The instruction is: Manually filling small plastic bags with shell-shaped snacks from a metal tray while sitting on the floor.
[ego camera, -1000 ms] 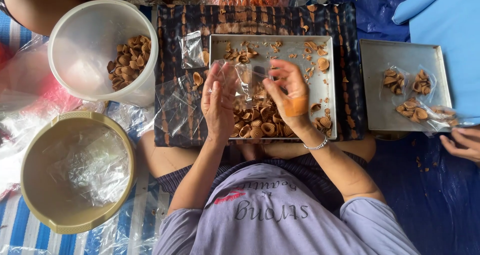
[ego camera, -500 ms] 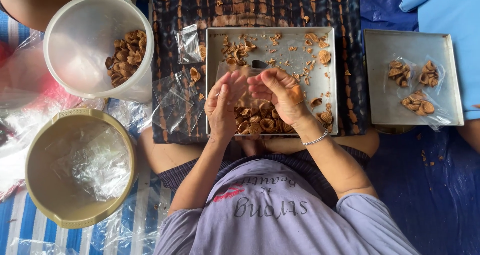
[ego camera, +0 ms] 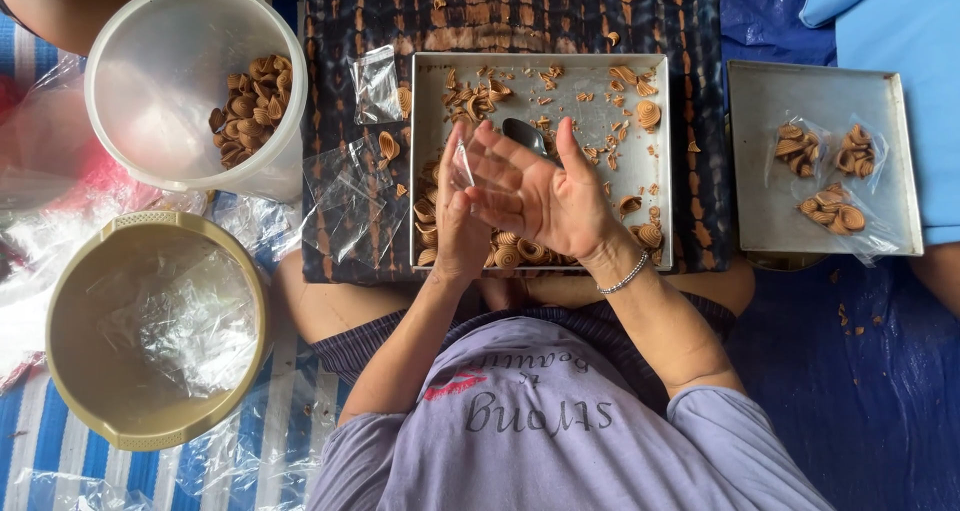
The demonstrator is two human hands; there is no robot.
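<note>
My left hand [ego camera: 455,216] and my right hand [ego camera: 535,191] meet above the square silver metal tray [ego camera: 430,121] that rests on the dark blue and brown patterned cloth [ego camera: 340,31] across my lap. Between my palms I press a small clear plastic bag [ego camera: 463,163]; its top edge shows just above my left fingers. My left hand stands edge-on, fingers straight and together, pressed flat against the bag. My right hand lies against it with the fingers spread and loosely extended, palm turned toward the left, so neither hand is closed into a fist; both hold the bag by flat pressure. A thin silver bracelet [ego camera: 625,274] circles my right wrist.

Under my hands, at the near side of the tray, sits a heap of small brown ridged shell-shaped pastries [ego camera: 520,251]. More of them and broken crumbs are scattered across the far part of the tray, and a dark spoon [ego camera: 522,134] lies there just beyond my right fingers.

On the cloth left of the tray lie several empty clear plastic bags [ego camera: 345,196] and a few loose pastries. Further left stands a round translucent white plastic tub [ego camera: 120,91] partly filled with the same pastries, and nearer to me a round beige plastic lid [ego camera: 70,301] covered with crumpled clear film.

To my right a second flat metal tray [ego camera: 760,211] holds three small filled bags of pastries [ego camera: 830,171], well apart from my hands
</note>
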